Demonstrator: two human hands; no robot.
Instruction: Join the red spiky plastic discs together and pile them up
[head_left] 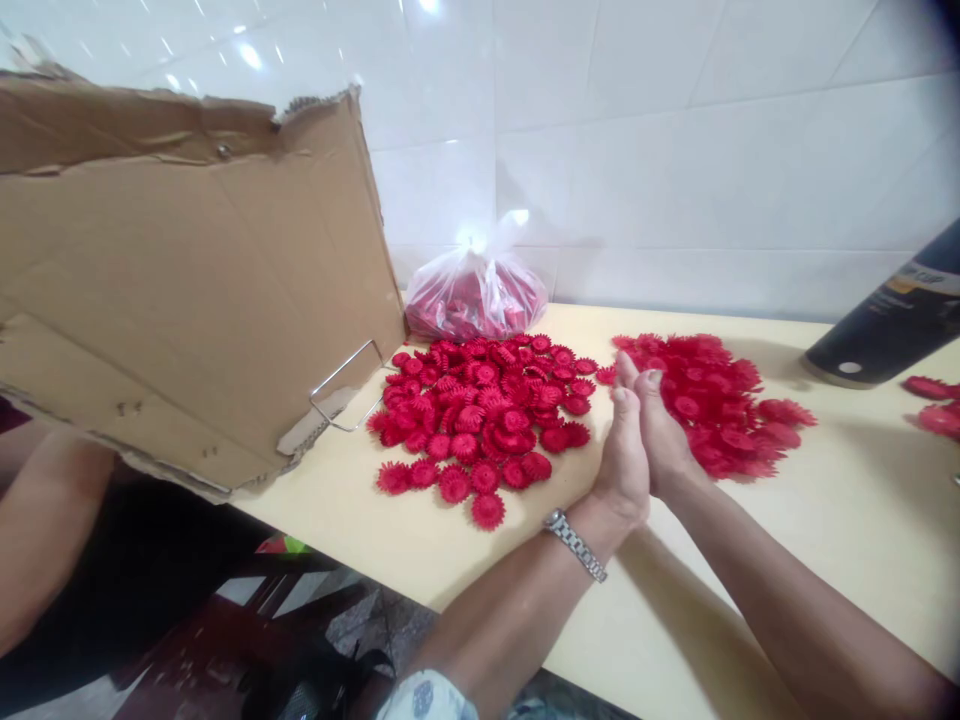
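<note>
My left hand (625, 455) and my right hand (664, 435) are pressed palm to palm above the table, thumbs side by side on top. Most of the fingers are hidden, and so is anything between the palms. A silver watch (576, 545) is on my left wrist. To the left of my hands lies a heap of small, round red discs with toothed edges (480, 400), like flower heads. Just beyond and to the right of my hands, a second heap of thinner-looking red frilled pieces (705, 400) is spread out, partly covered by my fingers.
A tied clear plastic bag of red pieces (480, 295) sits against the tiled wall. A large cardboard panel (195, 270) with a bent wire (347, 385) stands at left. Another person's arm (52, 520) shows below it. A dark bottle (889, 310) stands at right, near more red pieces (937, 415).
</note>
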